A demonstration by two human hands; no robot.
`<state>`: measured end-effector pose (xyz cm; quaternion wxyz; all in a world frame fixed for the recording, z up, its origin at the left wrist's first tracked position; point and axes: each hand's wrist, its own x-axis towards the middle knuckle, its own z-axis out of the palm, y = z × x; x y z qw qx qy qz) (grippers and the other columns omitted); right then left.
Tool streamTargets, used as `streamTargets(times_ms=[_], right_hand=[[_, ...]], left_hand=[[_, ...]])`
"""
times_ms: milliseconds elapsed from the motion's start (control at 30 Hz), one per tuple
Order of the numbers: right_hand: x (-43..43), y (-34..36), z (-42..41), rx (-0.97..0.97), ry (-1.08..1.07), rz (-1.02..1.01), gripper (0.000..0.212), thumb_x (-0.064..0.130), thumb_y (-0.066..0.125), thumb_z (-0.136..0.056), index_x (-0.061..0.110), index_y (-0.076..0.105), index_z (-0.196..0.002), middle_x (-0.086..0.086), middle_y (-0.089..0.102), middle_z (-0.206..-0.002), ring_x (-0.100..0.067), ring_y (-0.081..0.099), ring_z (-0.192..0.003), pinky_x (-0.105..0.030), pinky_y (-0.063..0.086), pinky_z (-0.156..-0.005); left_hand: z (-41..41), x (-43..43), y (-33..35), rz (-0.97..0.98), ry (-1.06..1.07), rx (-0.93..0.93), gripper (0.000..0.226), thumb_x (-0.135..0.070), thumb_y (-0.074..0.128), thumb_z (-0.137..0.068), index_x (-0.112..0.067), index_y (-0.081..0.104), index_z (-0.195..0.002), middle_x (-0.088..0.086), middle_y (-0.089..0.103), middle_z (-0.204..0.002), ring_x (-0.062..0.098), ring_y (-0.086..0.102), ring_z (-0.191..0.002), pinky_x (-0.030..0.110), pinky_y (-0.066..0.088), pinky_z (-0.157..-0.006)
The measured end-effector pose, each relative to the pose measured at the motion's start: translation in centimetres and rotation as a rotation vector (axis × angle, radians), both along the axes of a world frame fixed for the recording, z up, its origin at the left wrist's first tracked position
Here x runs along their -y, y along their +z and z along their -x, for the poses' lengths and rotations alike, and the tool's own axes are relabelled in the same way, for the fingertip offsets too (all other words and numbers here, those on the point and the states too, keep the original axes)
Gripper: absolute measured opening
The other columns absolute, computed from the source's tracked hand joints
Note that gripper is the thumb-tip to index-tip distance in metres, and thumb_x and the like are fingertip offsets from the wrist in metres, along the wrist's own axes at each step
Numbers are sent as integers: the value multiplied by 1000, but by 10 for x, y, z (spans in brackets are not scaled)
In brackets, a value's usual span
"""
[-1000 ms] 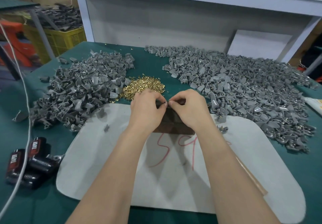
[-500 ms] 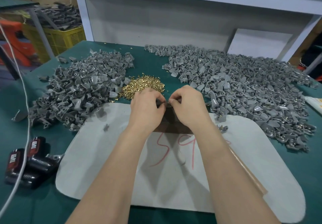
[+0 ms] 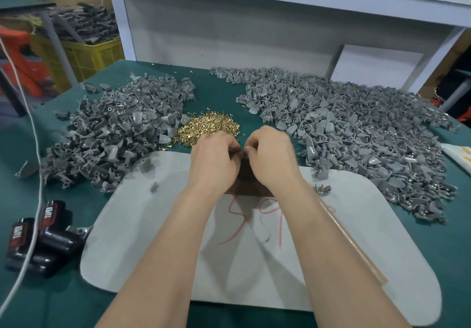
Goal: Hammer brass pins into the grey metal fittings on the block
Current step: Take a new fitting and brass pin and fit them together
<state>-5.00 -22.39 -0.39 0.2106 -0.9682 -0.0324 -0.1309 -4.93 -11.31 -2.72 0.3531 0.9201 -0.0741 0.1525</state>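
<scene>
While my left hand (image 3: pixel 214 160) and right hand (image 3: pixel 272 160) curl over the brown block (image 3: pixel 245 181) on the white mat (image 3: pixel 142 225), they pinch a small grey fitting (image 3: pixel 234 150) together, just beside the brass pins (image 3: pixel 209 128).

- Two black-and-red cylinders (image 3: pixel 47 219) on my left: each carries white lettering, "TAPE" plus one final letter I cannot make out.
- Grey mat (image 3: pixel 142 225): red handwritten marks (image 3: pixel 239 223), apparently "59", partly covered.
</scene>
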Motion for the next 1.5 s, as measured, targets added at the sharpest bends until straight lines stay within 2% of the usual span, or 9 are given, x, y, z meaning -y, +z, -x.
streamTargets(times_ms=[100,200,300,367,433,567,733,1167,1500], right_hand=[[12,-1,0,-4,8,-132,18,16,57,-91,14,73,-99,-7,66,-106,-25,59,-101,-33,44,-92],[38,-2,1,10,-176,-256,26,20,55,-93,16,65,-117,-5,66,-115,-23,59,-109,-35,43,-99],[51,-7,2,11,-237,-293,21,22,58,-91,18,68,-109,0,70,-102,-18,62,-98,-31,47,-90],[43,-4,2,87,-142,-317,14,22,63,-87,20,71,-98,4,69,-93,-10,60,-85,-23,44,-81],[30,-3,1,84,-31,-287,8,22,66,-85,21,72,-90,3,68,-90,-9,57,-78,-22,44,-78],[13,-9,-1,5,37,-202,10,22,65,-86,18,71,-92,-3,62,-99,-19,58,-89,-31,45,-88],[10,-12,-2,12,40,-205,9,20,63,-87,18,69,-93,-5,60,-98,-22,57,-89,-35,45,-87],[11,-15,-2,25,24,-295,6,17,64,-86,19,67,-80,4,59,-86,-11,50,-80,-22,38,-78],[8,-8,-4,-26,-27,-260,11,18,63,-86,20,69,-77,0,68,-90,-20,60,-89,-32,47,-83]], left_hand=[[0,-1,0,-4,10,2,9,-18,63,-86,-14,71,-86,1,66,-97,29,56,-98,41,44,-86],[1,0,1,10,10,-2,10,-17,62,-87,-15,71,-82,-1,67,-95,28,56,-98,42,45,-87],[1,0,1,13,5,-4,11,-17,62,-88,-16,70,-80,-1,65,-93,27,56,-97,42,45,-87],[0,0,0,13,6,-2,10,-17,62,-88,-16,69,-80,-2,65,-93,27,56,-96,42,45,-87],[0,0,0,17,5,2,9,-16,63,-87,-16,69,-81,-1,65,-93,27,56,-96,43,45,-86],[0,0,0,19,-5,6,9,-14,62,-86,-13,70,-83,3,66,-94,29,56,-95,43,46,-85],[-1,0,0,8,-3,8,10,-13,61,-85,-13,71,-82,3,66,-93,29,57,-95,43,46,-84],[0,0,0,16,3,11,8,-15,63,-85,-14,70,-82,2,66,-92,28,57,-94,42,46,-85],[1,1,0,18,8,-5,10,-11,60,-85,-12,70,-84,3,66,-95,29,55,-97,42,45,-86]])
